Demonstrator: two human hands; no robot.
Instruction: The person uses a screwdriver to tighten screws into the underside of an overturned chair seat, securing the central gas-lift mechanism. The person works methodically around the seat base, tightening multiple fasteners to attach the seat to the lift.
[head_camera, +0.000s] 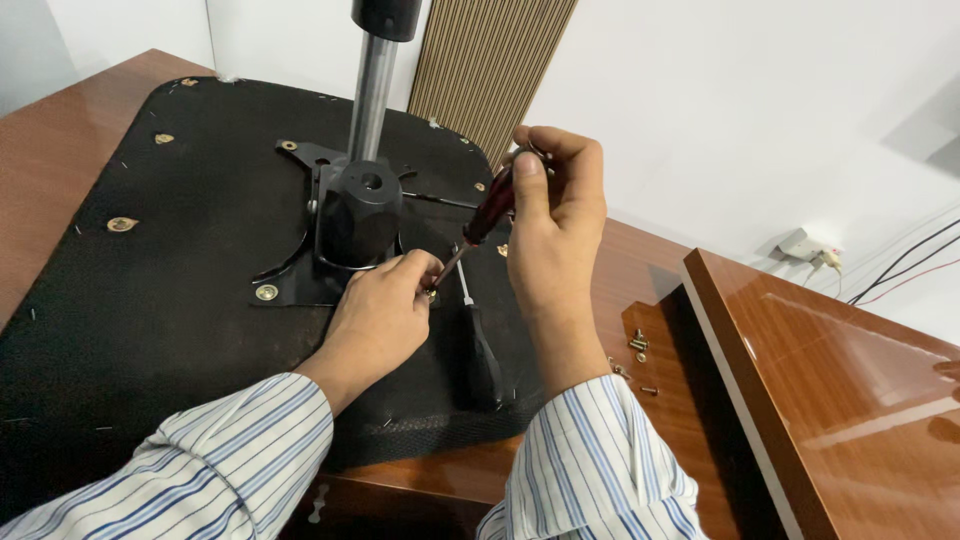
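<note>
Screwdriver (487, 212), dark red handle, is tilted, tip down at the right edge of the metal plate (300, 285) on the upturned black seat base (150, 320). Right hand (555, 225) is closed around the handle top, thumb along its side. Left hand (385, 310) is curled, fingertips pinched at the shaft just above the tip; whether they also hold a screw I cannot tell. Second screwdriver (478, 340), black handle, lies flat on the seat base between the two wrists, just beside the left hand. Black hub (360, 210) with a chrome column (372, 95) stands upright on the plate, near the left hand. Brass screw (266, 292) sits in the plate's near left corner. Loose screws (638, 345) lie on the brown desk (660, 400), right of the right forearm. Both sleeves are striped blue and white.
</note>
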